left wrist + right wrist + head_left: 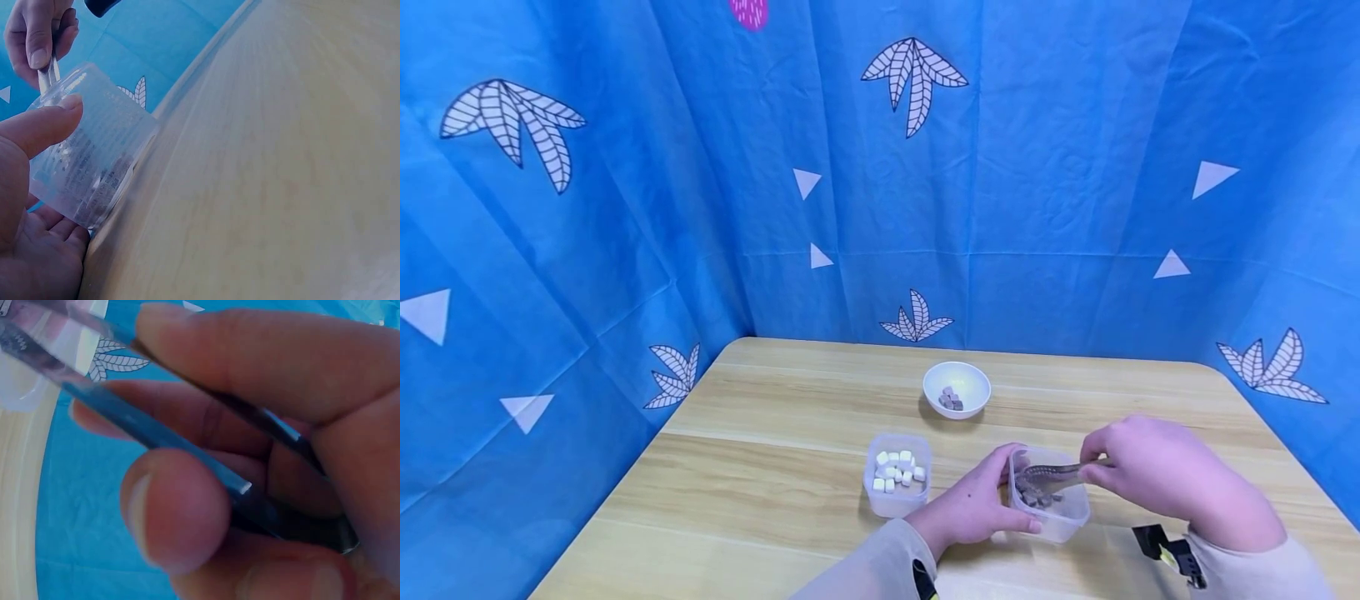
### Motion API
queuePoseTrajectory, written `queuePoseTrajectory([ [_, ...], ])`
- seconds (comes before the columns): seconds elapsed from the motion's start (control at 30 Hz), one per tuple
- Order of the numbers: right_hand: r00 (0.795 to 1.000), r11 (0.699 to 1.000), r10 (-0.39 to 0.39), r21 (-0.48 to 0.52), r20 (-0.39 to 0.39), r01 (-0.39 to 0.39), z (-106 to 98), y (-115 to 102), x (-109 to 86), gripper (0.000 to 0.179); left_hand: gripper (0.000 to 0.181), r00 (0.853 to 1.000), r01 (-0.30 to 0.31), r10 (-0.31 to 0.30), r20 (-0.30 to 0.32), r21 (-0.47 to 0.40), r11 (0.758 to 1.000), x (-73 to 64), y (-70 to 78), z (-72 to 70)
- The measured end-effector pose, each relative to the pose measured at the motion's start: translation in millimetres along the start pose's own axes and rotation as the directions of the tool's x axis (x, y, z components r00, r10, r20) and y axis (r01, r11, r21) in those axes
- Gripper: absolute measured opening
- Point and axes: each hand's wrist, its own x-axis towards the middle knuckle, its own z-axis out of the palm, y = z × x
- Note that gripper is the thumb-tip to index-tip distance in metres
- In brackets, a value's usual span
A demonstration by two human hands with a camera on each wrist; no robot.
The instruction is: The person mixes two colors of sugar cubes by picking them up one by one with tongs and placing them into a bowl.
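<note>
My left hand (973, 508) grips a clear plastic container (1058, 527), the thumb on its near side and the fingers round the far side. In the left wrist view this container (103, 140) looks tilted within the frame, its base by the tabletop. Metal tongs (165, 453) are pinched between the thumb and fingers of my right hand (1165, 467). Their two arms stand apart in the right wrist view. The head view has the tongs' tips inside the container, among greyish-brown cubes (1036, 499). Whether a cube is between the tips, I cannot tell.
Left of my left hand stands a second clear container (897, 506) with several white cubes (893, 473). Further back, a white bowl (973, 383) holds several greyish-brown cubes (950, 400). A blue patterned curtain (1037, 208) hangs behind the wooden table (760, 450).
</note>
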Motion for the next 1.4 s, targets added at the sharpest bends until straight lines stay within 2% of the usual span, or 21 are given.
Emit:
queuePoseTrajectory([
  [0.17,1.0,1.0,0.004,0.002,0.003,-0.004,-2,0,-1.9,0.004,0.09,1.0,0.006,-0.006,-0.01,0.013,1.0,-0.9,0.8,0.8],
  [0.4,0.999,0.999,-0.044,0.001,-0.011,0.044,-1,0,-0.9,0.004,0.089,1.0,0.001,-0.001,-0.001,0.01,1.0,-1.0,1.6,0.2],
  [0.57,0.996,0.996,-0.086,0.032,-0.01,0.087,-8,5,-5.0,0.004,0.088,1.0,0.01,-0.01,0.002,-0.01,1.0,-0.7,2.7,0.5],
  [0.77,0.99,0.99,-0.131,0.05,-0.049,0.133,-18,16,-15.5,0.006,0.088,1.0,0.007,-0.007,0.006,-0.015,1.0,0.2,2.6,1.6],
  [0.93,0.991,0.992,-0.115,0.05,-0.071,0.119,-25,21,-22.4,0.009,0.09,1.0,-0.011,0.011,0.007,-0.028,1.0,0.6,2.3,1.1],
  [1.03,0.987,0.994,-0.105,0.022,-0.121,0.109,-29,20,-24.2,0.011,0.093,1.0,0.004,-0.004,-0.005,0.0,1.0,-0.3,3.0,1.5],
  [1.13,0.972,0.993,-0.114,-0.014,-0.207,0.113,-30,19,-23.4,0.012,0.095,1.0,0.018,-0.017,-0.015,0.021,1.0,-0.7,3.6,1.5],
  [1.27,0.928,0.987,-0.16,-0.062,-0.336,0.148,-27,18,-17.3,0.016,0.095,1.0,0.015,-0.015,-0.017,0.019,1.0,-0.2,3.3,0.9],
  [1.4,0.896,0.988,-0.157,-0.076,-0.415,0.138,-18,16,-6.4,0.02,0.094,1.0,0.014,-0.014,-0.014,0.019,1.0,-0.5,2.8,0.4],
])
